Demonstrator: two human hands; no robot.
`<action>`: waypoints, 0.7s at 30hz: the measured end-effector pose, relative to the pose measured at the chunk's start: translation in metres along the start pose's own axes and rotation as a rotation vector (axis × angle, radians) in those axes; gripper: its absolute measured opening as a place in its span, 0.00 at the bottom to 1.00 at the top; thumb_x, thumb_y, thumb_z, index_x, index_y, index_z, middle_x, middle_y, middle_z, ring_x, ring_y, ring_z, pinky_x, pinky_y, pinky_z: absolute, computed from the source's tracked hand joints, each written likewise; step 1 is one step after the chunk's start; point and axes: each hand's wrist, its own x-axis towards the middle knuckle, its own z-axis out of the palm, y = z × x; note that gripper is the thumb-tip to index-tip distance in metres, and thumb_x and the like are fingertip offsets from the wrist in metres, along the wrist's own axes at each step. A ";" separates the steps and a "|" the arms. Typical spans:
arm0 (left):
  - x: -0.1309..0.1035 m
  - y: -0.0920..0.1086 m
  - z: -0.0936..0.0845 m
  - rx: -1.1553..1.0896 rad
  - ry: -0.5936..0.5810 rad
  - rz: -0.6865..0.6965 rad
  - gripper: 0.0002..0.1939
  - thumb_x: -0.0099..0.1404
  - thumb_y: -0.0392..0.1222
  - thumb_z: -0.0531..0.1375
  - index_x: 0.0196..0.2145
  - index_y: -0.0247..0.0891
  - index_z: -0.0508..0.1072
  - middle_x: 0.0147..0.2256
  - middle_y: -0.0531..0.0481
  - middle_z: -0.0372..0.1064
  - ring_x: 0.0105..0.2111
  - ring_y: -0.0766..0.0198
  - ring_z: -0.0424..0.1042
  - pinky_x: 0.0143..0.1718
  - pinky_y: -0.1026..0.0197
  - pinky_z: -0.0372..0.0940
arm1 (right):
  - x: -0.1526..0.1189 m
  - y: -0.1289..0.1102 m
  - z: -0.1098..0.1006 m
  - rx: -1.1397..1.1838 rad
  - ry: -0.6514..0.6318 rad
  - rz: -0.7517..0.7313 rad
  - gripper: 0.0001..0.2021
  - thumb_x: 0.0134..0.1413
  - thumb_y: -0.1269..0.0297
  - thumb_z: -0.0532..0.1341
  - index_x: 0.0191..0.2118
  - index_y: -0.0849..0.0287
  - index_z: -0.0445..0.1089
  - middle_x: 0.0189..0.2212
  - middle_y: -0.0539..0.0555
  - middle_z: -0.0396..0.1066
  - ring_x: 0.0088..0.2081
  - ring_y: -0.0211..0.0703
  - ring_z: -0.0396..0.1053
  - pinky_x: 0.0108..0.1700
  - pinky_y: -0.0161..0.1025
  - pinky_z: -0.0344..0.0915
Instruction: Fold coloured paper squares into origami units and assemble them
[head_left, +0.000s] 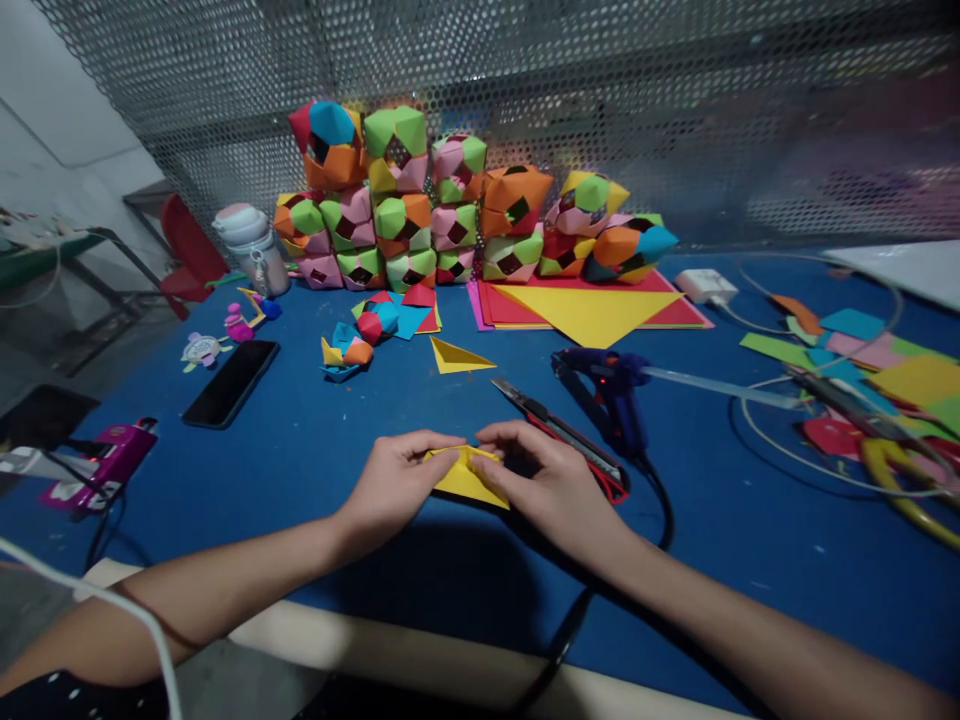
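Note:
Just above the blue tabletop, a small folded piece of yellow paper point(469, 482) is pinched from both sides. My left hand point(394, 485) grips its left end between thumb and fingers. On the opposite end, my right hand point(551, 485) has thumb and fingers closed on the upper edge. Beyond my hands lies a folded yellow paper triangle point(457, 357). Right of it are a utility knife point(559, 430), partly behind my right hand, and a blue glue gun point(611, 385) with a clear glue stick.
Stacked colourful paper balls point(405, 220) line the mesh wall. Before them lie a big yellow triangle point(600, 308) on red sheets and a partly joined paper piece point(360, 340). A phone point(232, 383) and purple power strip point(109, 465) lie left; paper scraps point(862, 340) and yellow-handled scissors point(892, 490) right.

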 end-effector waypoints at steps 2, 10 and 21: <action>0.000 -0.002 0.002 -0.019 0.038 -0.021 0.10 0.57 0.41 0.61 0.34 0.34 0.77 0.36 0.46 0.76 0.38 0.61 0.73 0.39 0.62 0.66 | 0.001 -0.002 -0.001 0.000 -0.018 0.028 0.04 0.52 0.65 0.60 0.34 0.58 0.68 0.28 0.51 0.71 0.29 0.38 0.68 0.32 0.35 0.66; 0.001 -0.006 0.007 -0.020 -0.033 0.017 0.10 0.56 0.42 0.62 0.35 0.34 0.73 0.35 0.48 0.73 0.36 0.64 0.71 0.39 0.63 0.64 | 0.004 -0.003 0.000 0.048 -0.033 0.075 0.03 0.51 0.66 0.59 0.31 0.59 0.69 0.27 0.50 0.70 0.29 0.38 0.67 0.32 0.35 0.65; 0.003 -0.014 0.004 -0.051 -0.003 -0.006 0.11 0.58 0.46 0.60 0.32 0.36 0.66 0.24 0.57 0.65 0.23 0.71 0.64 0.24 0.69 0.56 | 0.004 -0.003 0.004 0.063 -0.038 0.050 0.04 0.51 0.66 0.58 0.31 0.59 0.70 0.27 0.51 0.71 0.29 0.38 0.68 0.32 0.36 0.65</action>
